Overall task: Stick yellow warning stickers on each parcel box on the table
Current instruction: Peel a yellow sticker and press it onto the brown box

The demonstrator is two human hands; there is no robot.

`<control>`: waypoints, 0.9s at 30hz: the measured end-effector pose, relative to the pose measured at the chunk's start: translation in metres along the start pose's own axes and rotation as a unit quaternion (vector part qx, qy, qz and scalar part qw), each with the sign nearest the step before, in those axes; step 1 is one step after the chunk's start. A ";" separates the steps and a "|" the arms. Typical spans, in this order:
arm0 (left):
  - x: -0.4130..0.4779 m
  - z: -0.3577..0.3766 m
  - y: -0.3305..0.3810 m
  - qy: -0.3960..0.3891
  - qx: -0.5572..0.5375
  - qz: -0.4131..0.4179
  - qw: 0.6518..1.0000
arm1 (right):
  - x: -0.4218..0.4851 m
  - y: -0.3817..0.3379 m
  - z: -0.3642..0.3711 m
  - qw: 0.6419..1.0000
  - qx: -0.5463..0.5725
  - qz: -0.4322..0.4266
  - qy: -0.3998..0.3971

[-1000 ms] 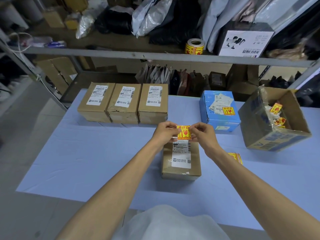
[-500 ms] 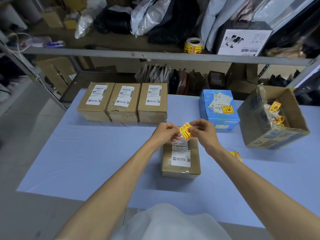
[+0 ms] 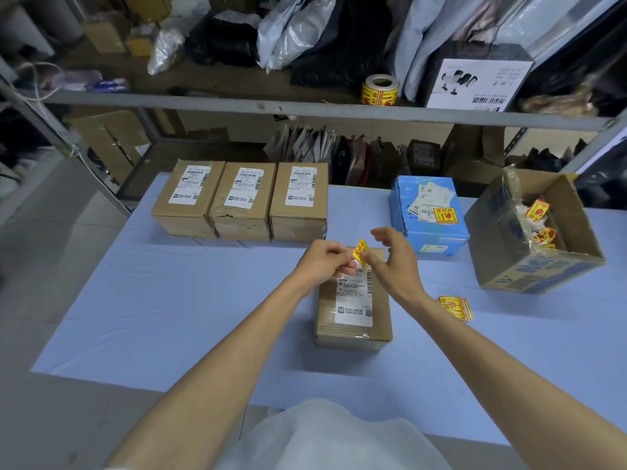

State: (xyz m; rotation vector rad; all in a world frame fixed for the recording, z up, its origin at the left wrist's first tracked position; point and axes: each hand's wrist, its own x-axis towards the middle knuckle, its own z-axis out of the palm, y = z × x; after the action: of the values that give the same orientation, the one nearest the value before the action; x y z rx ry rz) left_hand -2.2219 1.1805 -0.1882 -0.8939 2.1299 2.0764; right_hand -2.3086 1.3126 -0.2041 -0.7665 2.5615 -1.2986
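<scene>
Sticker [image 3: 360, 251] is being pinched by the left hand [image 3: 326, 263] at frame centre, just above the box [image 3: 381, 313], right hand [image 3: 397, 264] hovering spread beside it; peeling likely, pressing flat coming next.

Cluttered steel shelving [image 3: 237, 105] stands behind a pale-blue tabletop [image 3: 169, 317]
Grey floor [image 3: 44, 239] lies at left; the shelving carries plastic bags [image 3: 291, 32], with cardboard cartons [image 3: 108, 140] stowed beneath.

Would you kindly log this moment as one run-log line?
phase: sticker prep | left hand: pinches yellow warning sticker | right hand: thumb at sticker, fingers spread | brown cardboard parcel box below: no sticker yet
</scene>
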 end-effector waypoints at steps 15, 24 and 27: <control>-0.004 0.001 -0.001 0.014 -0.047 0.016 0.999 | -0.008 -0.013 -0.004 0.998 0.009 -0.052 -0.040; -0.004 0.001 0.003 0.017 -0.038 0.018 0.999 | -0.008 -0.016 -0.005 0.997 0.003 -0.066 -0.046; -0.002 0.001 0.000 0.017 -0.026 0.014 0.999 | -0.008 -0.016 -0.007 0.997 0.007 -0.060 -0.047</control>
State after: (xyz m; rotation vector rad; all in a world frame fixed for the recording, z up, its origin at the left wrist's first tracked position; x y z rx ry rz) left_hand -2.2203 1.1819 -0.1873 -0.9184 2.1269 2.1533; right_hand -2.2982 1.3136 -0.1882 -0.9692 2.4643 -1.2793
